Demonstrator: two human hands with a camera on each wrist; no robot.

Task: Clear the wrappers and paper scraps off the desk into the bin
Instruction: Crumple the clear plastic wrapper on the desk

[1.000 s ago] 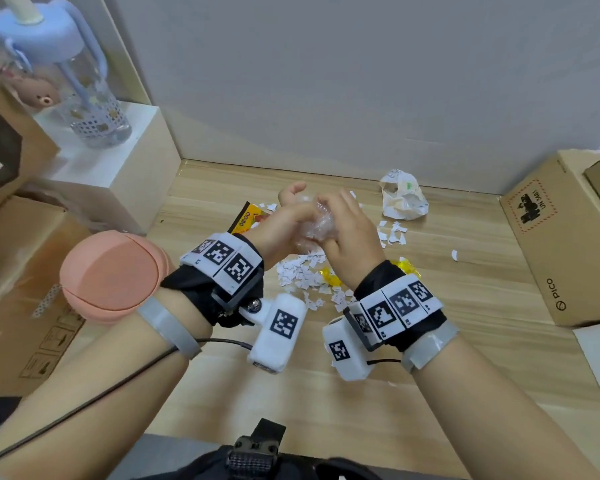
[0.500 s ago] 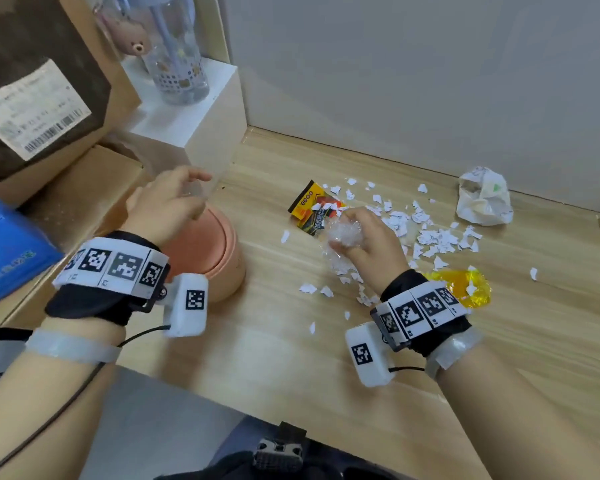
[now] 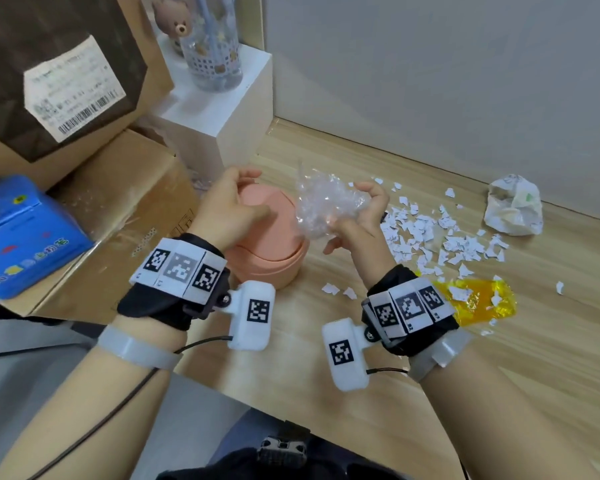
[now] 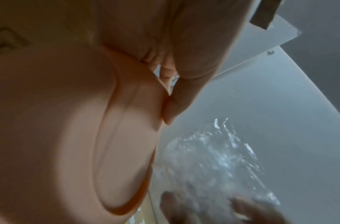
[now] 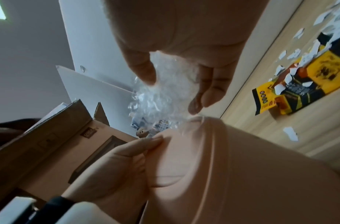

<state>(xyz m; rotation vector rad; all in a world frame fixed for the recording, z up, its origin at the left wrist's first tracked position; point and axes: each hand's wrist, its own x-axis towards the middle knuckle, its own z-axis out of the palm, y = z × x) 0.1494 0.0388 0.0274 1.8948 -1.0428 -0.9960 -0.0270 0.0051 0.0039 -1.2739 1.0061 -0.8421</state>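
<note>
Clear wrapper (image 3: pixel 326 206) bunched in right hand (image 3: pixel 357 220), beside pink bin (image 3: pixel 274 244)

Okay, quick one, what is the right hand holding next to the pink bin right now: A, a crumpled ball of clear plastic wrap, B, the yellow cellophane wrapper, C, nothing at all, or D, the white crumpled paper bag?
A: the right hand grips a crumpled wad of clear plastic wrap beside the pink bin, while the yellow wrapper and the white bag lie on the desk.
</note>
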